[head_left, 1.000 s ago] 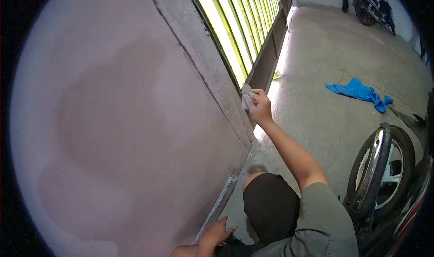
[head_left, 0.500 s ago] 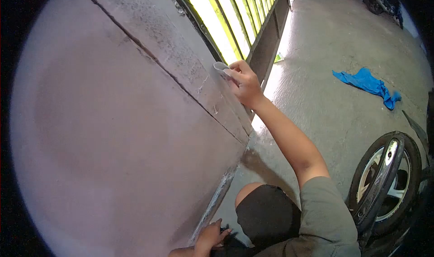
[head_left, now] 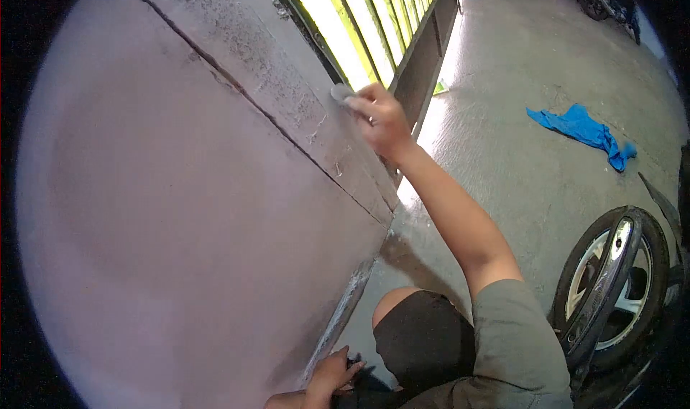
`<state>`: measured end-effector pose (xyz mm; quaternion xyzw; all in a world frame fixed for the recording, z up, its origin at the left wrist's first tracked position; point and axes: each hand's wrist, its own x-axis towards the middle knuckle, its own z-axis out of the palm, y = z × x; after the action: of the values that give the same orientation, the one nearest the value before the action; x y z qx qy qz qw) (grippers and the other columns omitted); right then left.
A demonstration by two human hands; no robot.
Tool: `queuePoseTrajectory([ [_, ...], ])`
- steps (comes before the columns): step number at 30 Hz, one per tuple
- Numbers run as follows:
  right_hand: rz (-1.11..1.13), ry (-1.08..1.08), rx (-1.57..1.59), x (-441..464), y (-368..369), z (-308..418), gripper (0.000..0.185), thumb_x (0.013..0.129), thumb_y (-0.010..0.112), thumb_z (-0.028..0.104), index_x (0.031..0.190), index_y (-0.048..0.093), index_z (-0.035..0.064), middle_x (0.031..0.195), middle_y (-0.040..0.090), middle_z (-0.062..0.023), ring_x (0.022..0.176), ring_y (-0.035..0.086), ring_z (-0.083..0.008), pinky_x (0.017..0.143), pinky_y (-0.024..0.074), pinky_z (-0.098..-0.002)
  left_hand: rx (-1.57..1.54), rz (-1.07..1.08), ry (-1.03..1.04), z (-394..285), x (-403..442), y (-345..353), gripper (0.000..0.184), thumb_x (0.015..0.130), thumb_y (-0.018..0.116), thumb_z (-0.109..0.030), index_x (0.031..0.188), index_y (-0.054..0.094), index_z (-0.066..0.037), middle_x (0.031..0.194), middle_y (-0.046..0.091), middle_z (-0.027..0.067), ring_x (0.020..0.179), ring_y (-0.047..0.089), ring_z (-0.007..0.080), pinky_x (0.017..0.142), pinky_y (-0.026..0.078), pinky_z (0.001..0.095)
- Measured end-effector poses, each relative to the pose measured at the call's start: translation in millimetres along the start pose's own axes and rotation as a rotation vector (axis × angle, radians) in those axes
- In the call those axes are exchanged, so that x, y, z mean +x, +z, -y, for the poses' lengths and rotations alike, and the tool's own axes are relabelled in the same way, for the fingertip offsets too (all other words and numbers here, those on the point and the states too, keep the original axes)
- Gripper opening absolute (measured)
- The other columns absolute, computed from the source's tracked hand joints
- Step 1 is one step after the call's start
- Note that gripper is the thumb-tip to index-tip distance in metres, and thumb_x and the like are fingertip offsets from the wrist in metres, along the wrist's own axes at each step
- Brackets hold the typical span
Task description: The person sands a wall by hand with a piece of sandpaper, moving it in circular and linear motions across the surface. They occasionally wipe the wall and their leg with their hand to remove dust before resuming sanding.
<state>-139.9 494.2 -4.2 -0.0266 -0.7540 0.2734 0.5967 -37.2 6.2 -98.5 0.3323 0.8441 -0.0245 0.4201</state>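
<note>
My right hand (head_left: 384,121) pinches a small folded grey sheet that looks like sandpaper (head_left: 341,93). It is held against the rough grey edge strip (head_left: 305,111) of the wall, beside the barred gate, and is smeared by motion. Low in the view, my left hand (head_left: 330,374) rests near the foot of the wall (head_left: 187,244), finger and thumb apart. Dark patches lie right by its fingers, and I cannot make out what they are. A long crack (head_left: 248,96) runs between the strip and the smooth pinkish wall.
Metal gate bars (head_left: 374,28) let in bright light beyond my right hand. A blue cloth (head_left: 578,127) lies on the grey concrete floor (head_left: 496,150). At the right stands a motorbike wheel (head_left: 650,265); another motorbike (head_left: 604,3) is at the far back. My knee (head_left: 424,337) is bent below.
My right hand has shifted slightly up and left along the strip with the folded sheet, which now looks flatter and more blurred. My left hand stays in place.
</note>
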Motion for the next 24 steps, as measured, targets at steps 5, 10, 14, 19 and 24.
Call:
queuePoseTrajectory([
  [5,0.07,0.042,-0.102,-7,-4,5,0.023,0.079,0.07,0.002,0.101,0.071,0.0072,0.092,0.061,-0.0117,0.078,0.066,-0.0287,0.069,0.0555,-0.0372,0.025,0.056,-0.053,-7,-4,-7,0.076,0.091,0.058,-0.056,0.138,0.047,0.003,0.118,0.063,0.0287,0.111,0.061,0.043,0.093,0.05,0.0494],
  [10,-0.017,0.069,-0.109,-3,5,12,0.023,0.08,0.069,0.001,0.101,0.071,0.0073,0.091,0.061,-0.0124,0.08,0.066,-0.0291,0.07,0.0553,-0.0385,0.059,0.03,-0.046,-3,-2,-3,0.077,0.091,0.056,-0.057,0.138,0.046,0.003,0.121,0.062,0.0301,0.113,0.061,0.0434,0.095,0.049,0.0498],
  [14,0.036,0.156,-0.031,-28,-11,7,0.025,0.079,0.066,-0.003,0.102,0.071,0.0039,0.093,0.061,-0.0138,0.083,0.064,-0.0291,0.074,0.0523,-0.0348,0.017,0.031,-0.042,-10,-7,-13,0.078,0.092,0.056,-0.058,0.138,0.046,0.003,0.123,0.06,0.0304,0.114,0.06,0.0442,0.096,0.048,0.0505],
  [19,-0.286,0.566,0.158,-30,-28,41,0.015,0.091,0.069,0.013,0.099,0.073,0.0017,0.1,0.06,-0.0054,0.081,0.059,-0.0139,0.07,0.0494,-0.0297,0.046,-0.014,-0.005,-12,-14,-13,0.077,0.092,0.056,-0.059,0.135,0.048,0.004,0.12,0.062,0.0305,0.112,0.06,0.0446,0.094,0.049,0.0509],
  [24,-0.45,0.51,-0.014,-11,-26,108,0.015,0.085,0.073,0.014,0.086,0.068,-0.0003,0.101,0.056,-0.0099,0.083,0.055,-0.0192,0.073,0.0485,-0.0317,0.036,-0.1,0.094,-7,-15,-8,0.077,0.091,0.055,-0.062,0.13,0.051,0.005,0.115,0.063,0.0308,0.107,0.062,0.0462,0.091,0.05,0.0515],
])
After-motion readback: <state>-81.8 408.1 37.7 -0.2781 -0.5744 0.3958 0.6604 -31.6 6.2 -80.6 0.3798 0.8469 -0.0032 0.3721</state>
